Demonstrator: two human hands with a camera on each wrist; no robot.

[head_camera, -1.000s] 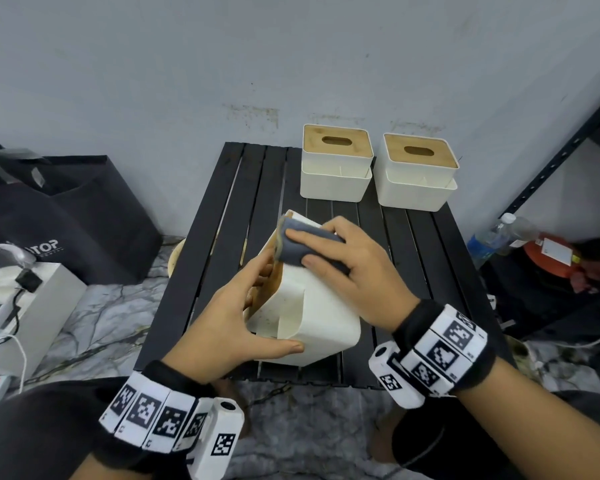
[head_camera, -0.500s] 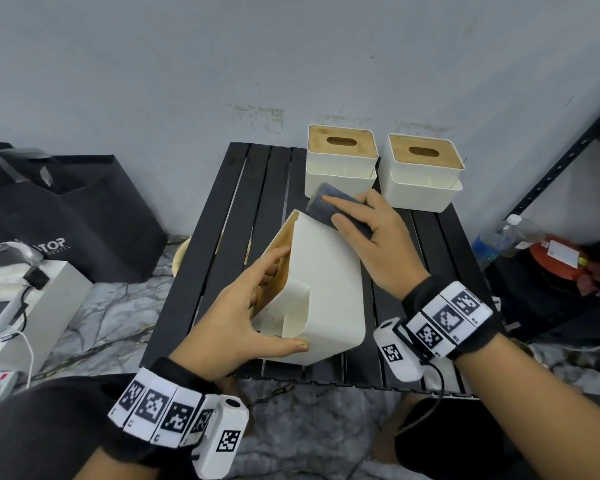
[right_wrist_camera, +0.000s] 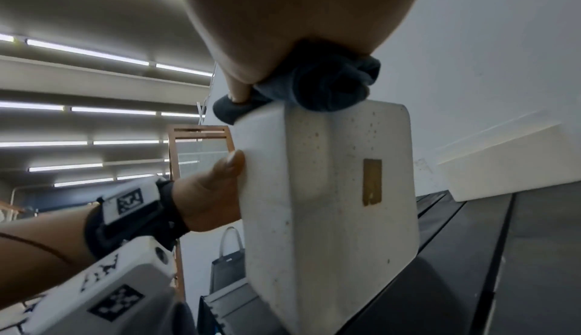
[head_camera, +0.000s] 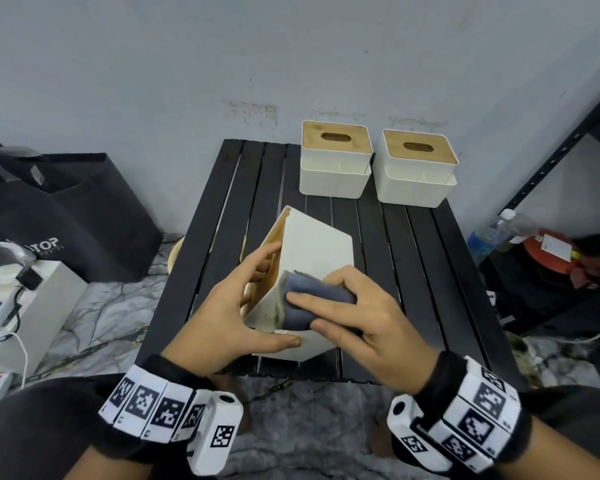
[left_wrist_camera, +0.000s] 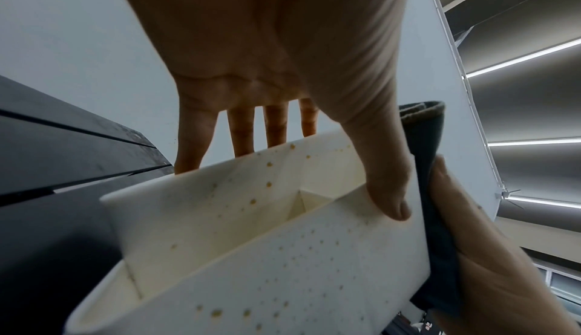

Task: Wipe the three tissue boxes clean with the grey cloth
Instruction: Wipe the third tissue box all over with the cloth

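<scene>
A white tissue box [head_camera: 312,251] with a wooden lid stands tilted on its edge near the front of the black slatted table [head_camera: 420,271]. My left hand [head_camera: 236,306] grips it, thumb on the near white face and fingers on the lid side. My right hand [head_camera: 357,317] holds the bunched grey cloth [head_camera: 309,303] and presses it on the box's near upper edge. In the left wrist view the box [left_wrist_camera: 283,241] shows small brown specks, with the cloth [left_wrist_camera: 430,154] at its right. The right wrist view shows the cloth [right_wrist_camera: 320,84] on top of the box [right_wrist_camera: 330,203]. Two more tissue boxes [head_camera: 335,161] [head_camera: 416,168] stand upright side by side at the table's back.
A black bag [head_camera: 66,216] and a white case with cables [head_camera: 32,306] sit on the floor to the left. On the right are a black metal shelf [head_camera: 551,157], a water bottle [head_camera: 489,233] and a red object [head_camera: 548,254]. A grey wall stands right behind the table.
My right hand has slid the cloth from the box's far end back toward me to its near end. The left hand keeps its grip on the tilted box.
</scene>
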